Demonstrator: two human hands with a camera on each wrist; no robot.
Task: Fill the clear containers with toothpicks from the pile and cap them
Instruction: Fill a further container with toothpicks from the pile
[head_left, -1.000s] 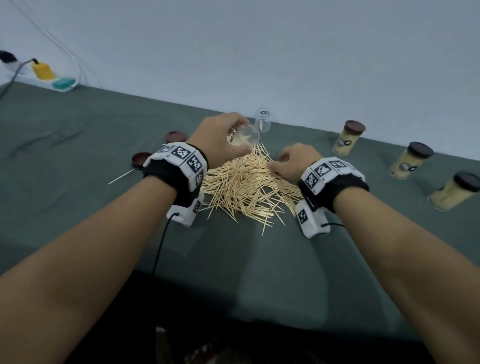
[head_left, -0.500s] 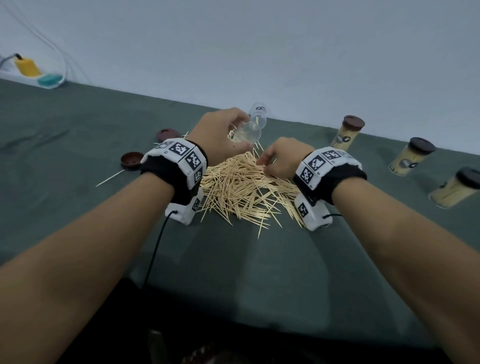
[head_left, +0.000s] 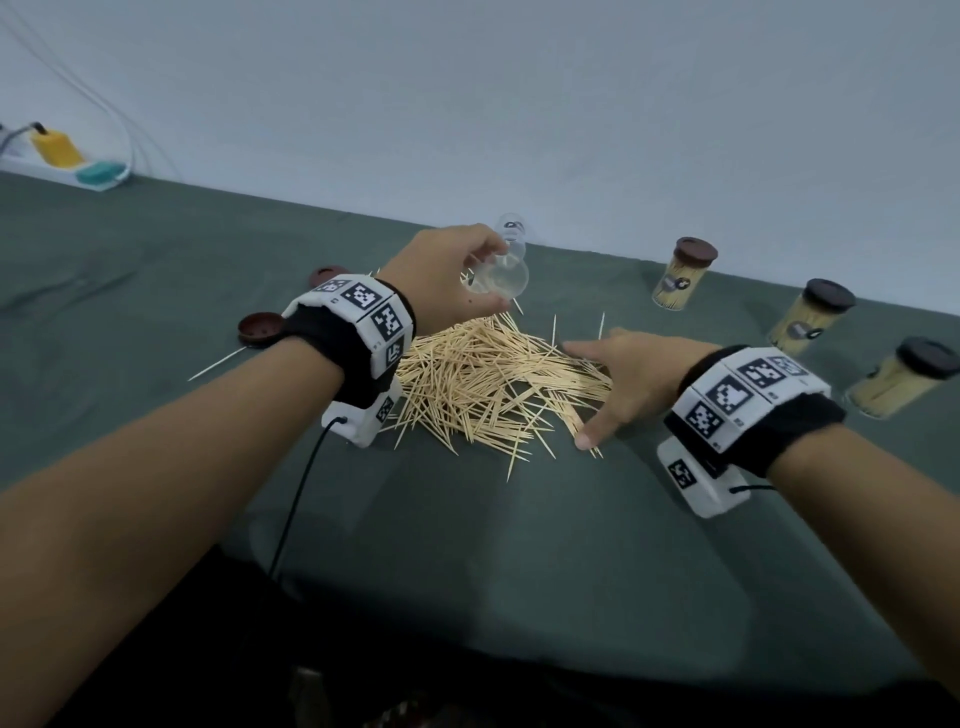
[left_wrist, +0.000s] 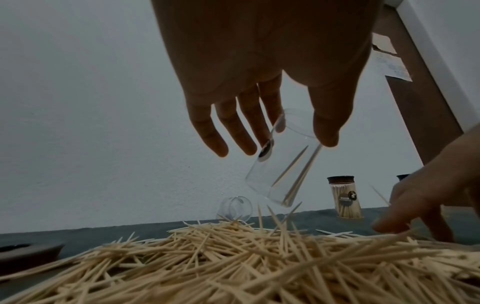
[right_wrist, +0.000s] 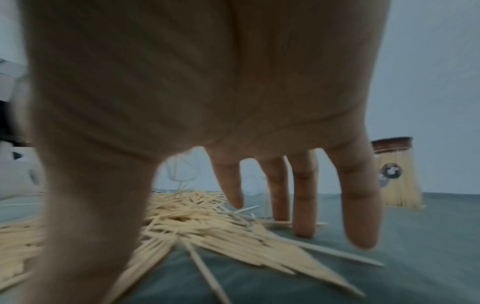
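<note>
A pile of toothpicks (head_left: 493, 379) (left_wrist: 259, 257) (right_wrist: 197, 218) lies on the green table cloth (head_left: 467, 545). My left hand (head_left: 447, 280) (left_wrist: 280, 127) holds a clear container (head_left: 498, 278) (left_wrist: 285, 164) tilted above the pile's far edge, pinched between thumb and fingers; a few toothpicks sit inside it. My right hand (head_left: 608, 384) (right_wrist: 259, 205) is spread flat at the pile's right side, fingertips down on the toothpicks and cloth, holding nothing. A second clear container (head_left: 511, 231) (left_wrist: 235, 208) lies empty on its side behind the pile.
Three filled, capped containers (head_left: 683, 275) (head_left: 810, 317) (head_left: 898, 379) stand at the right. Two loose brown caps (head_left: 260, 327) (head_left: 324, 275) lie left of the pile, with a stray toothpick (head_left: 215, 364). A power strip (head_left: 62, 166) sits at the far left by the wall.
My right hand left the pile's top, moved right and down, and opened out flat from a pinch. The left hand has kept the clear container above the pile.
</note>
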